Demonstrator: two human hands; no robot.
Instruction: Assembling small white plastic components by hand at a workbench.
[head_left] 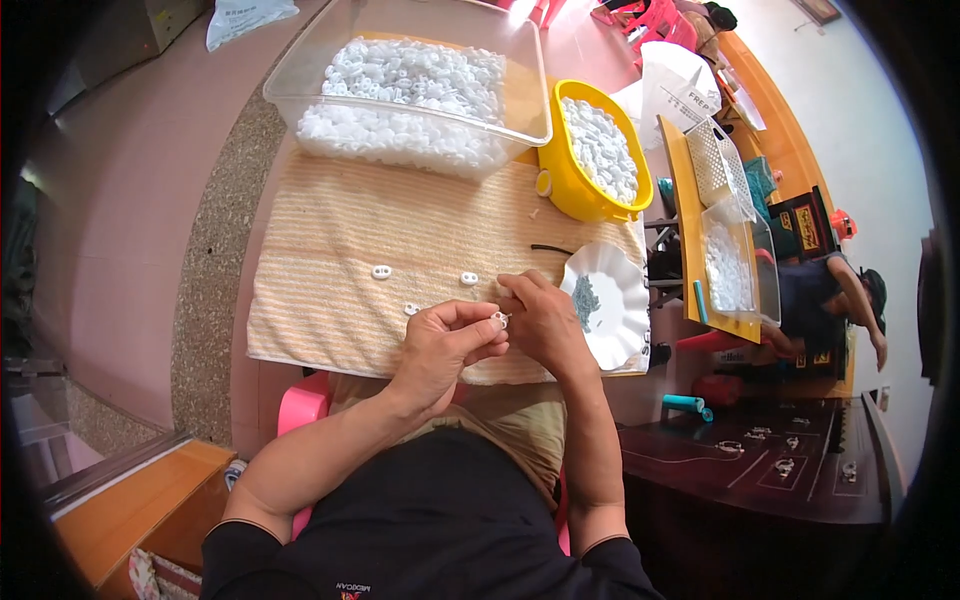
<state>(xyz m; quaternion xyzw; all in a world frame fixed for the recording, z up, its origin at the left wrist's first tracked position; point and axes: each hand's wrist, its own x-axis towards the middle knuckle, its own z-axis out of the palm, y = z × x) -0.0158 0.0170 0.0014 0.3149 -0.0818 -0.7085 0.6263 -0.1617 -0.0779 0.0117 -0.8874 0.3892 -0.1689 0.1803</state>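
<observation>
My left hand (447, 343) pinches a small white plastic two-hole piece (501, 321) between thumb and fingertips. Against its right side, my right hand (545, 318) has its fingers drawn together; whatever they hold is too small to make out. Three similar white pieces lie on the striped towel (320, 240): one at the left (381, 271), a second nearer the middle (468, 278), and another (411, 310) just beyond my left hand. To the right of my right hand is a white scalloped dish (622, 335) with a heap of tiny grey parts (585, 299).
A clear bin (400, 107) of white pieces stands at the table's far side, beside a yellow tub (590, 212) of more. A thin black strip (551, 248) lies by the dish. Rightward, another table (690, 250) holds bins, with a person (815, 300) beyond.
</observation>
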